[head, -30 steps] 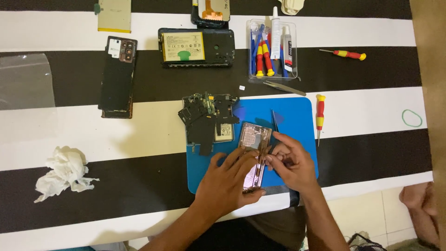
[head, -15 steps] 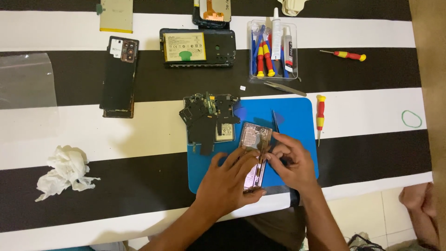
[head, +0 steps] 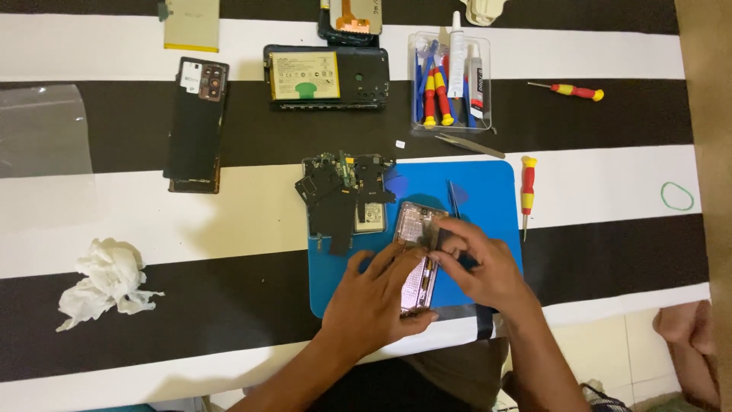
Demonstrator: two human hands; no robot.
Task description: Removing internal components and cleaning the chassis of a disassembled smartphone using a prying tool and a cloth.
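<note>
Little is changed since half a second ago: the opened pinkish phone [head: 418, 255] is kept flat on the blue mat [head: 488, 191] under the left hand [head: 377, 294]; its top edge is pinched by the right hand [head: 480, 267]. Thin, light and fragile, it is best held by its side edges.

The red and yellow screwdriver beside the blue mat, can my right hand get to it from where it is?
Probably yes: the screwdriver lies bare just off the blue mat, nothing between it and the right hand.
</note>
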